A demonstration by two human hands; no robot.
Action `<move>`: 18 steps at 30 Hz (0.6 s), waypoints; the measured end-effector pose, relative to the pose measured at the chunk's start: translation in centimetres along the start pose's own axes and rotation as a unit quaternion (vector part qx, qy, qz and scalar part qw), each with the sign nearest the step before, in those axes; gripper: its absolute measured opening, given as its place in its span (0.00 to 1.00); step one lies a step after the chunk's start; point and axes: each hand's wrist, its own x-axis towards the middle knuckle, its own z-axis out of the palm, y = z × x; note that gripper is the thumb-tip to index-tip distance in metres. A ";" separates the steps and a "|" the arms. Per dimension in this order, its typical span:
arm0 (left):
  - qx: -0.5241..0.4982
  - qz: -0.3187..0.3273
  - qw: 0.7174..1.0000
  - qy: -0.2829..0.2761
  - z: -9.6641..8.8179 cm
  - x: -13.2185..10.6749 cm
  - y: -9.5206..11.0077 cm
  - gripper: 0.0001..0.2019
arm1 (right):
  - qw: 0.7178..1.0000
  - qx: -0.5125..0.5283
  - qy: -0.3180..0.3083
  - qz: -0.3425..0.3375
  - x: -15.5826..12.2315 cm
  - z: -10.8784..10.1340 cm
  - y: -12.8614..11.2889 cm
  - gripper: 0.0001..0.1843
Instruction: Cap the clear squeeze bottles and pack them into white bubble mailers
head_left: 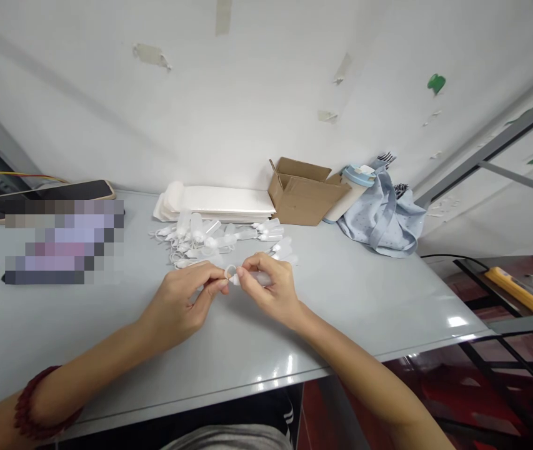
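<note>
A small translucent plastic bottle [261,279] with a white tip lies sideways in my right hand [273,287], which is closed around it with thumb and fingers. A thin white loop [230,269] stands up at its tip, between the two hands. My left hand [186,297] is pinched at this loop, its thumb and index fingertip together; the exact spot they grip is partly hidden. Just beyond my hands lies a loose pile of similar translucent bottles [210,240], several with white tips and cord loops.
Behind the pile are a stack of white flat packs [229,200], an open cardboard box [301,197], a tilted cup [351,190] with a blue lid, and a light blue cloth bag [385,219]. A phone [55,197] and a pixelated item [67,244] occupy the table's left side.
</note>
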 end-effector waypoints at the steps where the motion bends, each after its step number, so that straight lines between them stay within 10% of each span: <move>1: -0.001 -0.003 1.000 -0.002 0.0 0.0 0.0 0.10 | 1.000 0.000 -0.001 0.003 0.0 0.0 0.0 0.10; 18: 0.072 0.047 0.996 0.022 -0.1 0.6 -0.9 0.07 | 0.999 0.024 -0.025 0.041 1.2 -1.1 0.5 0.10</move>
